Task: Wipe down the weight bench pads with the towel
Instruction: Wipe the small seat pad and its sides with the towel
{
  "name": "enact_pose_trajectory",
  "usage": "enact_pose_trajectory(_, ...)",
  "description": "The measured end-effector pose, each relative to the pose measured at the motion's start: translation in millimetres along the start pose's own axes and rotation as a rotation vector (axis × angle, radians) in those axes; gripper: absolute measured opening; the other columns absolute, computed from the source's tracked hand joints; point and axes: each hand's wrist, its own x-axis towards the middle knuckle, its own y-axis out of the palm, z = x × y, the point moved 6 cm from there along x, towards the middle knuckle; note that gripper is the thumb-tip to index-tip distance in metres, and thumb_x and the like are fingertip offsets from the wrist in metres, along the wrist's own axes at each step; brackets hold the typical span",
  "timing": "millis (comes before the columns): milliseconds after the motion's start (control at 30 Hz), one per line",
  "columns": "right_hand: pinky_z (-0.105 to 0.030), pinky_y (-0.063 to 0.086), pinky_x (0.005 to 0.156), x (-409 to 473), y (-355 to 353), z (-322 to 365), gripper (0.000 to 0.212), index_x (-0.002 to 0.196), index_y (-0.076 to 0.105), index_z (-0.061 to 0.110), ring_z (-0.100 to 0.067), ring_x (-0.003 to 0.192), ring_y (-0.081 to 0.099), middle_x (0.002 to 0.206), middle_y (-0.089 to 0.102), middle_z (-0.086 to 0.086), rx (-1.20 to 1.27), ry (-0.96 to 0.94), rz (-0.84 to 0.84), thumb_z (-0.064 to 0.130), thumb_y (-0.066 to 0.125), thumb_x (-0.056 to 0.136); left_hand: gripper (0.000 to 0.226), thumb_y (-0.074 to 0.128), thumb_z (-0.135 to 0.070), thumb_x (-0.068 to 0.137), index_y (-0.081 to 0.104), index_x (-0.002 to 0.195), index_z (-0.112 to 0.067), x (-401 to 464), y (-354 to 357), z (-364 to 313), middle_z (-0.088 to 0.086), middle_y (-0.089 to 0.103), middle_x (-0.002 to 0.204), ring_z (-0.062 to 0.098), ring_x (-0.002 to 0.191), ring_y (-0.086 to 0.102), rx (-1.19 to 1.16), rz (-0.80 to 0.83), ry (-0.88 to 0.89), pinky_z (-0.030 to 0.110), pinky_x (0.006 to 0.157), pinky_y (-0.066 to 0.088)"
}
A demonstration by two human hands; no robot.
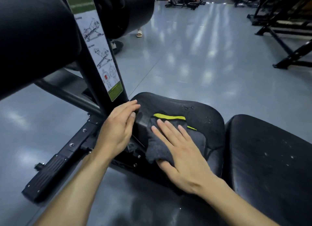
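Note:
A dark grey towel [160, 146] with a yellow-green stripe lies on the black seat pad [202, 117] of the weight bench, draped over its left side. My right hand [182, 151] presses flat on the towel with straight, spread fingers; the thumb reaches under the towel's lower fold. My left hand [118, 129] rests against the seat pad's left edge, fingers nearly straight, fingertips touching the pad's front corner. A second black pad [270, 158], speckled with white marks, lies to the right.
The bench's black upright post with an instruction sticker [99, 57] rises just left of my left hand, with round roller pads [33, 36] above. A black foot bar [49, 171] sits on the grey floor. Other gym machines [287, 31] stand at the right and rear.

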Motion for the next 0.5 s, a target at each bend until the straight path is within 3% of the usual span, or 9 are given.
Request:
enact_pose_trajectory(133,-0.037,-0.005,0.127,-10.4,-1.0,-2.6,0.084,0.163,0.009,0.032,-0.004,0.155,-0.013,0.171,-0.004,0.011,0.003,0.032,0.008,0.049,0.041,0.087,0.033,0.050,-0.004,0.098,0.071,0.119,-0.019,5.8,16.5,-12.1,-0.007,0.068,0.127,0.013,0.121,0.057,0.079,0.005,-0.011,0.030,0.108,0.043)
enact_pose_trajectory(300,-0.037,-0.006,0.127,-10.7,1.4,-3.0,0.084,0.163,0.009,0.031,-0.004,0.155,-0.015,0.171,-0.005,0.010,0.011,0.043,-0.003,0.050,0.042,0.089,0.029,0.049,-0.008,0.098,0.069,0.117,-0.017,54.8,26.3,-7.3,-0.001,0.069,0.124,0.026,0.117,0.058,0.246,0.127,0.037,0.042,0.104,0.046)
enact_pose_trajectory(400,-0.032,-0.010,0.126,-2.9,-3.7,-11.4,0.083,0.163,0.011,0.034,-0.002,0.155,-0.014,0.171,-0.004,0.012,0.050,0.009,0.016,0.051,0.040,0.088,0.034,0.043,-0.012,0.096,0.069,0.118,-0.013,64.2,37.2,-2.4,0.002,0.068,0.124,0.026,0.117,0.057,0.253,0.130,0.075,0.031,0.108,0.040)
enact_pose_trajectory(500,-0.030,-0.007,0.126,27.0,-13.2,-46.7,0.080,0.162,0.019,0.034,-0.005,0.157,-0.002,0.171,0.006,0.011,0.085,0.045,-0.018,0.054,0.033,0.086,0.045,0.038,-0.012,0.089,0.069,0.122,-0.014,57.9,39.6,6.5,0.000,0.065,0.131,0.022,0.122,0.056,0.214,0.093,0.089,0.025,0.110,0.035)
